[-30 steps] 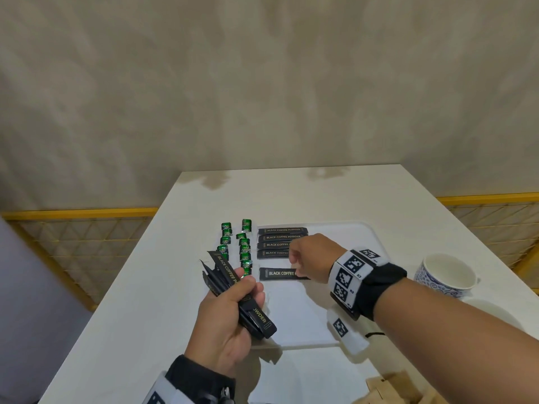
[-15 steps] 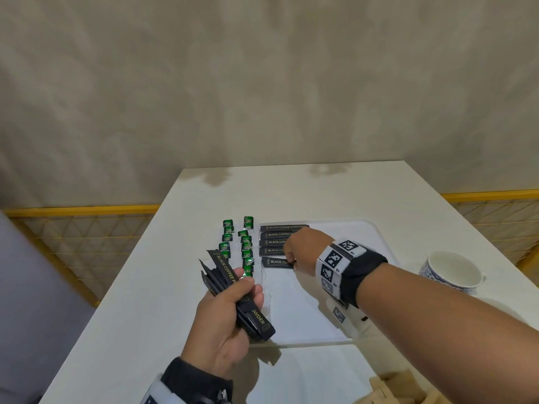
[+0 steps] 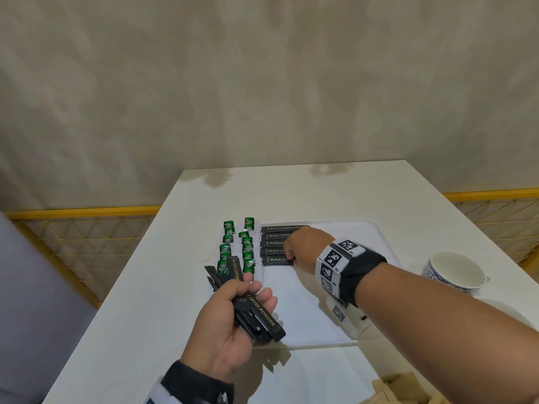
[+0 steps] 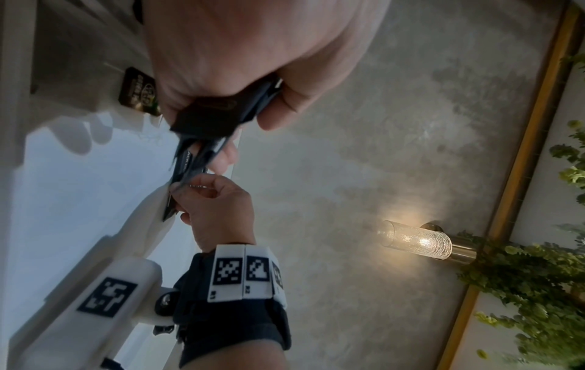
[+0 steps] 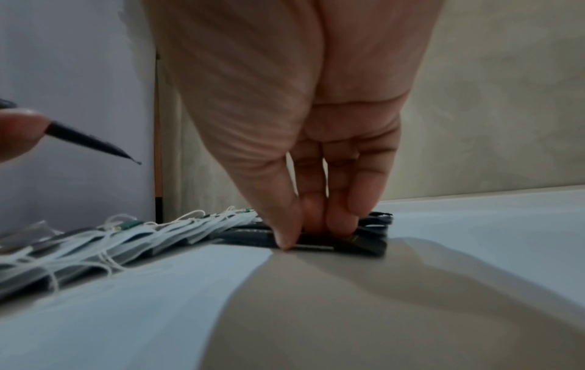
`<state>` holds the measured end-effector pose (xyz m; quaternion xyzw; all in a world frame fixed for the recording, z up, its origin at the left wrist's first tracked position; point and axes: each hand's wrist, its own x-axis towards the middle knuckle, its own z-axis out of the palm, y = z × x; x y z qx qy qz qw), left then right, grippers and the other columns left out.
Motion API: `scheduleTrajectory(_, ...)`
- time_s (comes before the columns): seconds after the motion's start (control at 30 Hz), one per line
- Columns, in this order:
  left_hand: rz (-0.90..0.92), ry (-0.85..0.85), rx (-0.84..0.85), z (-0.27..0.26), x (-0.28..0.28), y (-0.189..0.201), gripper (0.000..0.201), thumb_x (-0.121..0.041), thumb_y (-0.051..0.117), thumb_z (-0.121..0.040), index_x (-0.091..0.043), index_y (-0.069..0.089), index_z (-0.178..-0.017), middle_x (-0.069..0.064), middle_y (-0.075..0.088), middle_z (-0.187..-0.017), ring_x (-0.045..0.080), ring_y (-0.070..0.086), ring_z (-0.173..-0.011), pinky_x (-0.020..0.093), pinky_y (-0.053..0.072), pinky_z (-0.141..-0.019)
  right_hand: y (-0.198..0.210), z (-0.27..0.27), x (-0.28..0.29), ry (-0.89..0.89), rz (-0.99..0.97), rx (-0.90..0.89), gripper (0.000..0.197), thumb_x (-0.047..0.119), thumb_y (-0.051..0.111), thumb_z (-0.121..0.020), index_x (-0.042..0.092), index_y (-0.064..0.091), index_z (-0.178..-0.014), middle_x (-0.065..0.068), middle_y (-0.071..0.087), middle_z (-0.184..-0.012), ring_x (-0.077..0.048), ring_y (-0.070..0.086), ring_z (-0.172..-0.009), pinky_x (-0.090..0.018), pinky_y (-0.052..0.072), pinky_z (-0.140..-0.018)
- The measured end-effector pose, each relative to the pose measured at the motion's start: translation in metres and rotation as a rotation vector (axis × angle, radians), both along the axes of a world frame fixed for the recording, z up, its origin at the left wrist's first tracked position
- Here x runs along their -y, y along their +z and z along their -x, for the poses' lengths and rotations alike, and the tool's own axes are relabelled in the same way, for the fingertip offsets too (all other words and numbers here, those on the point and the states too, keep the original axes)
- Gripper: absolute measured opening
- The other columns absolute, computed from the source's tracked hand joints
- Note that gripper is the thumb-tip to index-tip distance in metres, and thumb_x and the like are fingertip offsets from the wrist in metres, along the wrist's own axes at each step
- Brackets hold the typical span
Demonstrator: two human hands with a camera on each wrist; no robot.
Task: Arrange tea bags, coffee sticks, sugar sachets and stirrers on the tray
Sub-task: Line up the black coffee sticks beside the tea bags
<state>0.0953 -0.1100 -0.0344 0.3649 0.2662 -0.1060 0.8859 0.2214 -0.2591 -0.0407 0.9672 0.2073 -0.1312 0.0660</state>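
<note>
A white tray (image 3: 309, 313) lies on the white table (image 3: 140, 316). Several black coffee sticks (image 3: 277, 235) lie in a row at its far left. My right hand (image 3: 288, 258) pinches the nearest coffee stick (image 3: 275, 259) of that row, thumb at its near edge and fingers on top (image 5: 310, 232). My left hand (image 3: 256, 290) hovers over the tray's near left corner and grips a bundle of black coffee sticks (image 3: 262, 316), also in the left wrist view (image 4: 205, 117). Green-tagged tea bags (image 3: 248, 249) lie in two columns along the tray's left edge.
A blue-patterned white cup (image 3: 455, 272) stands right of the tray. A wooden box (image 3: 408, 389) shows at the bottom right corner. A yellow railing (image 3: 81, 212) runs beyond the table's left and right edges.
My right hand has slid the nearest coffee stick away from me, closing the gap to the row. The left hand with its bundle has stayed in place.
</note>
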Motion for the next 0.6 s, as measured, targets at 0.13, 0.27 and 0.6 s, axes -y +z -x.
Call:
scheduleTrajectory(0.13,-0.049,-0.021,-0.012,0.000,0.001,-0.002,0.021,-0.001,0.050,-0.093,-0.004,0.064,-0.109,0.017,0.069,-0.068,0.028,0.071,-0.064,0.044,0.053,-0.074,0.005,0.006,0.004,-0.085,-0.272,0.010,0.015,0.017,0.055,-0.091,0.019,0.067,-0.100,0.001,0.065,-0.100,-0.019,0.060,-0.095,-0.026,0.046,-0.073)
scheduleTrajectory(0.27,-0.071,-0.070,0.022,0.000,0.002,-0.001,0.019,-0.005,0.054,-0.093,-0.011,0.067,-0.106,0.018,0.070,-0.064,0.025,0.071,-0.054,0.042,0.053,-0.068,0.021,0.021,0.005,-0.195,-0.720,-0.245,0.032,0.043,0.052,-0.095,0.017,0.068,-0.085,0.003,0.068,-0.080,-0.013,0.063,-0.076,-0.025,0.049,-0.069)
scheduleTrajectory(0.6,-0.173,-0.110,0.055,0.003,0.022,-0.001,0.021,0.004,0.064,-0.082,-0.003,0.065,-0.102,0.017,0.065,-0.079,0.028,0.061,-0.074,0.037,0.061,-0.057,0.030,0.050,-0.005,-0.274,-1.147,-0.579,0.008,0.020,0.076,-0.081,0.017,0.069,-0.082,0.008,0.063,-0.068,-0.008,0.057,-0.063,-0.022,0.044,-0.060)
